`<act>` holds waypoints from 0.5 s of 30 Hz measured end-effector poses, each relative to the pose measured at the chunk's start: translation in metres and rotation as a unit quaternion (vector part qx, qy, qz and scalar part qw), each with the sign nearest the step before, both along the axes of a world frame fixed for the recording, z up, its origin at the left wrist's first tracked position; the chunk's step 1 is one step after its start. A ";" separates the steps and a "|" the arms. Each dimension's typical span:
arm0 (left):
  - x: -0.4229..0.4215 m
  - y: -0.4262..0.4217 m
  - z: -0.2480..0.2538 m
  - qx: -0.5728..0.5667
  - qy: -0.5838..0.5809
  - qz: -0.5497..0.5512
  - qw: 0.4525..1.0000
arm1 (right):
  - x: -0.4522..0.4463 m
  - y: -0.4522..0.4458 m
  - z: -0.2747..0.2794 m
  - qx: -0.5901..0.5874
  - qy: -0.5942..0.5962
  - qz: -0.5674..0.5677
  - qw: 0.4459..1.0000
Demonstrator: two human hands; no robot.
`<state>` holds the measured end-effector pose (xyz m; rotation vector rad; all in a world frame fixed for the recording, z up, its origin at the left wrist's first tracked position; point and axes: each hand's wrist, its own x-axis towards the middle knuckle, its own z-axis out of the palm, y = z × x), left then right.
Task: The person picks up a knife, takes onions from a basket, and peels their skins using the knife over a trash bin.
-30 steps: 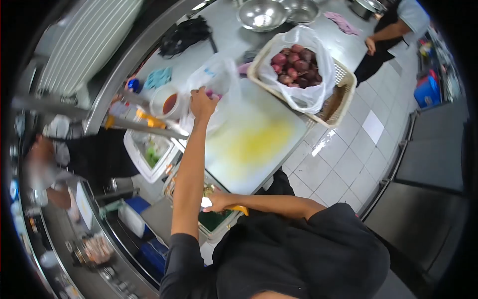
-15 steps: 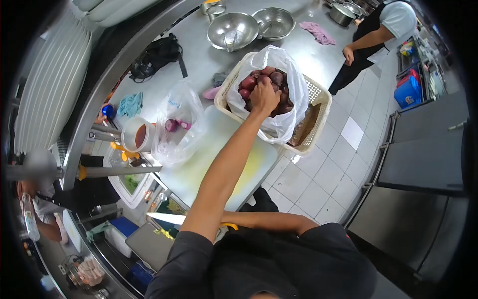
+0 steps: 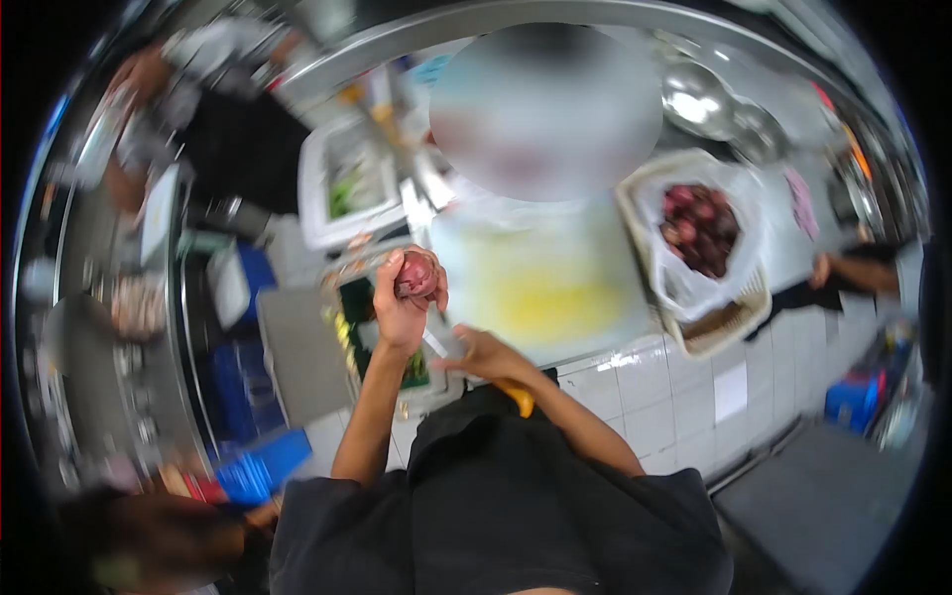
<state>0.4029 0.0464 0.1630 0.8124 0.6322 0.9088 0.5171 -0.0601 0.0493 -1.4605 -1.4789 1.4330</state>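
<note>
My left hand is wrapped round a red onion, its fingers curled over the sides, held left of the cutting board. Close by at the board's near left corner, my right hand has a knife; the yellow handle shows below the wrist and part of the pale blade beyond the fingers. Some right fingers look stretched, and motion blurs them. The white cutting board carries a yellow stain. On its right, a white plastic bag full of red onions sits in a cream crate.
Metal bowls stand at the back right, near a pink cloth. A lidless white tub with greens is at the left. A container with dark green contents lies below my left hand. Co-workers stand left and right. A blurred oval hides the back middle.
My left hand has come out of the bag with a red onion and is now near my right hand. My view has swung left, so the crate appears farther right.
</note>
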 end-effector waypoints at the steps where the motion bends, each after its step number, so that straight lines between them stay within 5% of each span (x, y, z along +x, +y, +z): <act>1: -0.034 -0.008 -0.003 -0.048 -0.011 0.027 0.998 | -0.002 0.004 0.009 -0.043 -0.005 0.010 0.999; 8: -0.141 -0.052 -0.086 -0.139 -0.047 0.112 0.983 | -0.057 0.031 0.041 0.014 -0.062 -0.047 0.997; 10: -0.136 -0.063 -0.086 -0.168 0.002 0.183 0.969 | -0.079 0.041 0.049 0.039 0.061 -0.076 0.994; 15: -0.147 -0.070 -0.078 -0.101 0.041 0.245 0.963 | -0.108 0.055 0.057 0.061 -0.011 -0.049 0.997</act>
